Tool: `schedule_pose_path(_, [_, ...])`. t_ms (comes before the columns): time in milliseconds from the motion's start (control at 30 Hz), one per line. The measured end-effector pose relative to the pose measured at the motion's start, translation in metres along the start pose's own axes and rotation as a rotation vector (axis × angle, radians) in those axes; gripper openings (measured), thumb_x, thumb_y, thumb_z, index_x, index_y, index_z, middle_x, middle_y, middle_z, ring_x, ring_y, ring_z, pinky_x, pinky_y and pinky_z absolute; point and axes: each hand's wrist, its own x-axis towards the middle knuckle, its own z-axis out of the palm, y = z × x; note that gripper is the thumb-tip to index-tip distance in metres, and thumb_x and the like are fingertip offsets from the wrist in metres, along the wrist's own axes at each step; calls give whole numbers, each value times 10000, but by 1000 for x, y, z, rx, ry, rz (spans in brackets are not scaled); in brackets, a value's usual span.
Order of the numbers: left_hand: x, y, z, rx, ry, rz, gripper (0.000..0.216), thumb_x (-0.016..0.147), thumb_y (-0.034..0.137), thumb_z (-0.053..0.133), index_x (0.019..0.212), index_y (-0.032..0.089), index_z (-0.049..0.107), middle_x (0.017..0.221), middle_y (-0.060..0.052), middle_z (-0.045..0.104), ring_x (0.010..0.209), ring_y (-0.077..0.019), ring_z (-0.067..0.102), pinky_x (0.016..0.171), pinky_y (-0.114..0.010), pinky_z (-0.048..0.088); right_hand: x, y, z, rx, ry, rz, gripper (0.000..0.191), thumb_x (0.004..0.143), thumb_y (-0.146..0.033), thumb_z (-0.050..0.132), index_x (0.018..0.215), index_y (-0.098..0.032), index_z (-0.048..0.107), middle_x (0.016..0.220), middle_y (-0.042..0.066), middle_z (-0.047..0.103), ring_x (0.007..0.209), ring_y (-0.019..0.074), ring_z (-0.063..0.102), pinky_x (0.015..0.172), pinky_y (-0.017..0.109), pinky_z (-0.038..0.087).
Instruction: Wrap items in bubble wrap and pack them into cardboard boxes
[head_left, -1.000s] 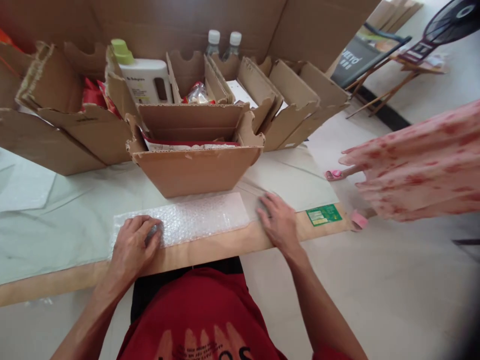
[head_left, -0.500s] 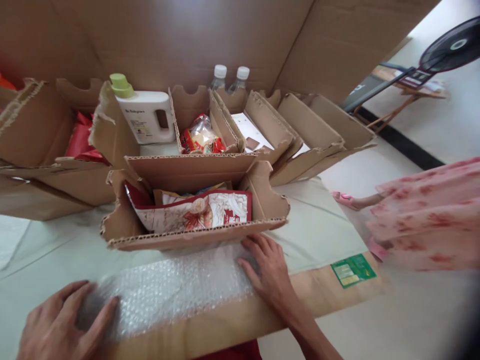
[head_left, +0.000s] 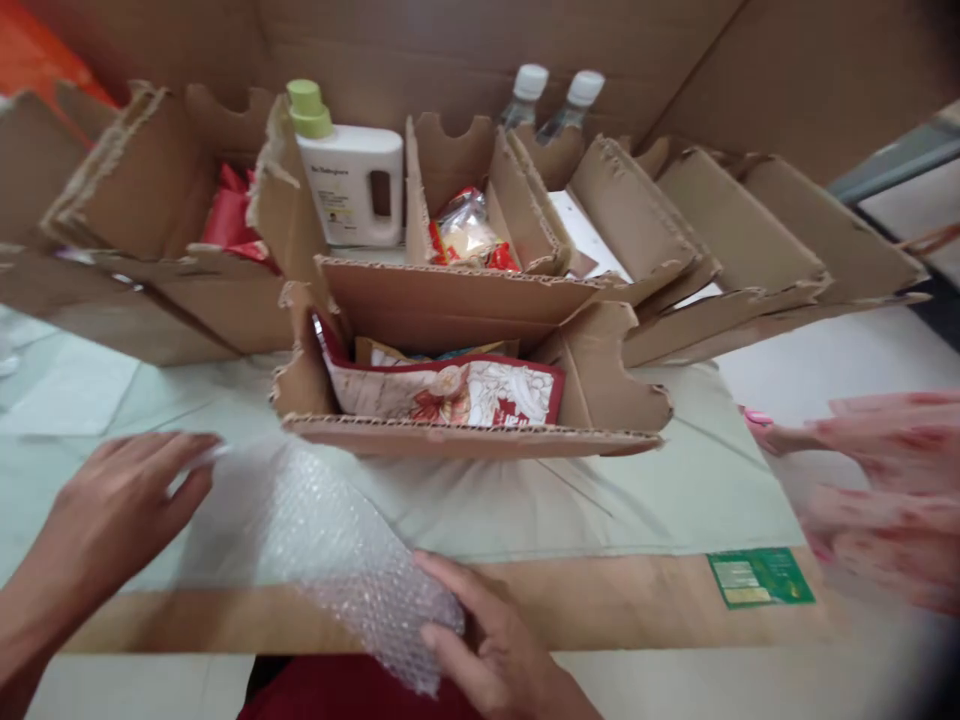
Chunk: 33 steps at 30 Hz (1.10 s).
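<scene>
1. The step in hand looks like gathering up the sheet of bubble wrap (head_left: 337, 560) from the table (head_left: 637, 500), right in front of the open cardboard box (head_left: 480, 440).
2. The wrap lies across the table's near edge, one end lifted and curling over the wooden lip toward the person's red shirt (head_left: 337, 695); the other end is blurred under the far hand.
3. The right hand (head_left: 495, 645) is partly closed, thumb and fingers pinching the near corner of the wrap.
4. The left hand (head_left: 120, 510) is open, fingers spread and laid flat on the other end of the sheet, more pressing than gripping, as far as the blur allows.
5. I'd judge the next move calls for a firm hold at both ends so the limp sheet comes up evenly.
6. Inside the box stands a red-and-white printed packet (head_left: 450, 390); behind it a white bottle with a green cap (head_left: 352, 170) sits in another compartment.
7. Another person's pink patterned sleeve (head_left: 885, 490) shows at the right, well apart.
</scene>
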Motion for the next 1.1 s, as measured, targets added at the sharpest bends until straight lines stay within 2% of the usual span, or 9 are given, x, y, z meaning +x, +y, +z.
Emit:
schedule_pose_path(67, [35,4,-5,225,-104,133,236,950,283,413,975,256,646,849,-19,699,806,-254,659,819,-414,485,5,-11,23,83,-106,17,513,899,-252,627,1409,-268,681,1318,87,733,1185,259,688,1060,387,522])
schedule_pose_path(167, [82,10,5,339,-255,247,202,897,172,437,833,211,624,742,-34,662,772,-237,657,776,-369,485,10,-25,51,171,-232,145,463,869,-288,656,1324,-261,737,1007,51,747,871,199,679,798,306,550])
schedule_pose_path(300, [111,18,25,289,-184,209,186,893,176,523,983,191,685,979,-145,736,995,-328,685,873,-459,516,14,-35,71,252,-307,305,609,820,-295,719,1425,-260,655,800,-18,614,693,127,538,666,250,458])
schedule_pose_path(467, [40,26,5,-84,-29,205,367,983,299,547,1331,206,619,1360,-160,668,1309,-346,595,1104,-547,464,11,-27,80,465,-340,265,632,820,-288,734,1440,-267,615,934,3,651,756,118,538,709,257,445])
schedule_pose_path(633, [-70,56,-32,-567,-365,125,715,958,708,512,1539,294,461,1528,-117,584,1451,-317,514,1120,-470,516,22,-28,73,739,-344,186,540,873,-338,769,1390,-280,627,1134,41,700,910,138,645,885,309,495])
schedule_pose_path(767, [-83,79,-21,-554,-103,-111,397,982,366,626,1372,297,606,1172,-65,761,1120,-222,714,903,-315,590,47,-41,70,832,-279,51,634,885,-428,781,1461,-297,552,1171,56,707,942,159,696,884,327,548])
schedule_pose_path(867, [-63,78,-1,-501,-20,-397,298,957,328,588,1225,240,684,991,-40,759,850,-177,720,689,-264,559,57,-43,72,717,-120,-43,748,928,-388,736,1580,-357,371,1260,71,698,969,172,725,779,302,580])
schedule_pose_path(933, [-52,70,12,-446,-31,-527,429,909,404,603,1280,198,666,920,-34,744,769,-184,689,662,-290,545,56,-39,71,474,59,-130,611,980,-302,665,1542,-351,430,1202,57,720,919,158,720,789,307,589])
schedule_pose_path(1100, [-48,55,35,-364,-52,-523,628,882,396,605,1465,175,530,811,5,706,727,-185,645,796,-353,547,63,-35,68,-367,233,-485,357,990,-120,562,1315,-238,652,1203,102,728,1119,237,653,969,417,557])
